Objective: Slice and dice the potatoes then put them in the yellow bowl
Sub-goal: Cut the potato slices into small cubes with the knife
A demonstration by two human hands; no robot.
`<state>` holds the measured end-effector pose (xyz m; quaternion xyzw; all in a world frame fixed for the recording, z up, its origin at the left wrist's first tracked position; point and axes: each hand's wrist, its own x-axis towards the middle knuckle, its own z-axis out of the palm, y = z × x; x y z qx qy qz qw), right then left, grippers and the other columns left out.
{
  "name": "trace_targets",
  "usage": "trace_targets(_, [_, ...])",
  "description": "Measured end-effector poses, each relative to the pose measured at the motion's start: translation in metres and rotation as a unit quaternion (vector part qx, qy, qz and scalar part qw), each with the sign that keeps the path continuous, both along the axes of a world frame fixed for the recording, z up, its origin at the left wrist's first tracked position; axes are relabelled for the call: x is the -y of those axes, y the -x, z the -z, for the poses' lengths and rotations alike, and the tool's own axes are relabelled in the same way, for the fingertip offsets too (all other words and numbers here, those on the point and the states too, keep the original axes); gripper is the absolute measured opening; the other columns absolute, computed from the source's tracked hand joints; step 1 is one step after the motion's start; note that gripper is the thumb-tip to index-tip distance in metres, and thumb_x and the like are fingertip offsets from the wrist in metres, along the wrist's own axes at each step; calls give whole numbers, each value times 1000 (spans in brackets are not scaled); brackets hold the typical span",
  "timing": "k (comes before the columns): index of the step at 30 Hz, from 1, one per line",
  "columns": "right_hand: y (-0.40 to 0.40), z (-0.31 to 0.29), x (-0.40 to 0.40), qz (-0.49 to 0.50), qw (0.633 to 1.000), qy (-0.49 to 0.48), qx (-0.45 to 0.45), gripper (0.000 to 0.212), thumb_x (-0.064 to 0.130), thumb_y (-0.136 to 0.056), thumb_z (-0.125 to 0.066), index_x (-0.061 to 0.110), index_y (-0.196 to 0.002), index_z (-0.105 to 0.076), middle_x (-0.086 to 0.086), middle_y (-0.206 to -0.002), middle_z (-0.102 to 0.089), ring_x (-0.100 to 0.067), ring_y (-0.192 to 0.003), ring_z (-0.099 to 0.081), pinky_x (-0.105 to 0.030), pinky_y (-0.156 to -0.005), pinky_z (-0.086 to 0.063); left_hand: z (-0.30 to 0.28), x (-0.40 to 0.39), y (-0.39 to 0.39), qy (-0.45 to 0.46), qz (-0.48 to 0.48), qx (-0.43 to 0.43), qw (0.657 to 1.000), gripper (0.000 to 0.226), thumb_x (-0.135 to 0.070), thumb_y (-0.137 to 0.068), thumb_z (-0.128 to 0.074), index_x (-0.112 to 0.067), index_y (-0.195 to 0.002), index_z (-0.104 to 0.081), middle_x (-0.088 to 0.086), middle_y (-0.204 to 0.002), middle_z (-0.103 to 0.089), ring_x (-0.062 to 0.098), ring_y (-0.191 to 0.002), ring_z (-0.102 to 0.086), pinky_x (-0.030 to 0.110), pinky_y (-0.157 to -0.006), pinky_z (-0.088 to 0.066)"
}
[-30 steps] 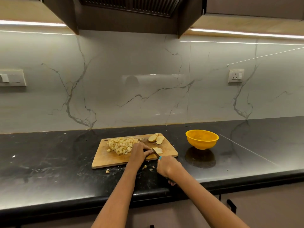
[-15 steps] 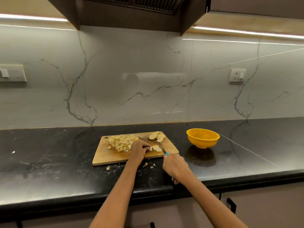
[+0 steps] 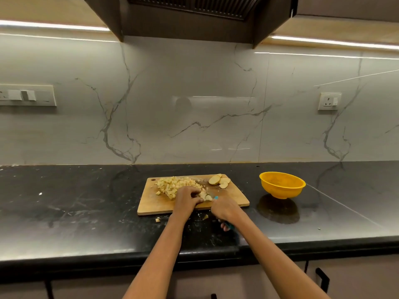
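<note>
A wooden cutting board (image 3: 235, 197) lies on the black counter. A heap of diced potato (image 3: 172, 184) covers its back left part, and a few potato slices (image 3: 219, 180) lie at its back right. My left hand (image 3: 186, 200) holds down a small potato piece (image 3: 205, 196) near the board's front. My right hand (image 3: 224, 209) grips a knife with a teal handle (image 3: 216, 197); its blade sits by that piece and is mostly hidden. The yellow bowl (image 3: 282, 184) stands on the counter to the right of the board, with nothing visible inside.
Small potato bits (image 3: 158, 220) lie on the counter (image 3: 86, 201) in front of the board. The counter's front edge runs just below my forearms. A marble backsplash with a socket (image 3: 329, 101) and a switch plate (image 3: 27, 95) stands behind.
My right hand and the knife have shifted left, closer to my left hand. The potato piece under my left hand is now cut into smaller bits.
</note>
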<state>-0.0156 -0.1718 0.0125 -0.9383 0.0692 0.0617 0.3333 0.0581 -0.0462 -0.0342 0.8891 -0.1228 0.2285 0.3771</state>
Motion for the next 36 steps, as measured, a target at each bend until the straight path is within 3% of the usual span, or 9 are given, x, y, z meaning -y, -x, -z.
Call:
trace_targets(4, [6, 0, 16, 33, 998, 38, 40, 33, 11, -97, -32, 4, -67, -44, -14, -69, -59, -31, -77, -66, -35, -73, -56, 0, -1, -1, -1, -6, 0, 1000, 41, -15, -76, -75, -4, -115, -65, 10, -111, -68, 15, -101, -62, 12, -84, -37])
trace_targets(7, [12, 5, 18, 37, 992, 111, 43, 25, 13, -95, -39, 4, -74, -50, -16, -96, -67, -31, -94, -67, -35, -78, -53, 1, 2, -1, -13, 7, 3, 1000, 46, -18, -75, -76, -5, -117, -63, 9, -113, -67, 14, -101, -62, 12, -84, -39])
trace_targets(12, [13, 3, 12, 9, 998, 66, 10, 34, 20, -100, -36, 0, -76, -49, -12, -68, -59, -26, -70, -65, -31, -67, -55, 0, 5, -3, -26, 16, 12, 999, 48, -22, -72, -79, -7, -115, -65, 9, -108, -69, 15, -96, -63, 25, -87, -50])
trace_targets(15, [18, 6, 23, 40, 994, 90, 43, 27, 16, -97, -39, -2, -99, -59, -15, -94, -65, -29, -95, -66, -35, -85, -55, 0, 6, -7, -30, 10, 16, 999, 47, -21, -73, -78, -7, -115, -65, 9, -107, -69, 15, -95, -62, 24, -86, -48])
trace_targets(18, [25, 10, 31, 68, 987, 136, 46, 27, 18, -96, -42, 1, -107, -60, -15, -107, -66, -28, -99, -66, -36, -87, -55, -1, 8, -9, -38, 1, 12, 999, 46, -21, -74, -77, -8, -117, -64, 8, -107, -68, 15, -96, -61, 23, -86, -47])
trace_targets(20, [24, 9, 27, 44, 990, 136, 22, 23, 19, -97, -41, 3, -97, -58, -15, -100, -67, -28, -93, -67, -35, -83, -56, 0, 9, -10, -38, -1, 10, 999, 47, -21, -75, -76, -8, -118, -63, 8, -109, -68, 16, -97, -61, 23, -86, -45])
trace_targets(24, [3, 9, 4, -4, 998, 61, 3, 34, 22, -100, -35, 1, -78, -49, -14, -67, -60, -22, -54, -61, -28, -53, -53, 0, 8, -9, -43, 12, 20, 999, 47, -23, -73, -78, -7, -115, -65, 8, -109, -68, 17, -98, -61, 29, -89, -48])
trace_targets(31, [-37, 13, 30, -16, 986, -163, -5, 38, 40, -102, -32, 7, -115, -47, -7, -73, -54, -10, -45, -51, -18, -37, -41, 2, 13, -14, -64, 53, 39, 996, 31, -32, -72, -77, -17, -98, -73, -1, -96, -71, 5, -83, -59, 23, -80, -49])
trace_targets(36, [-58, 2, 46, -31, 983, -178, -39, 36, 42, -101, -32, 10, -101, -47, -4, -71, -50, -9, -47, -47, -17, -38, -40, -4, 17, -28, -145, -82, 56, 985, 15, -35, -82, -66, -24, -91, -71, -8, -101, -65, 11, -102, -51, 33, -90, -35])
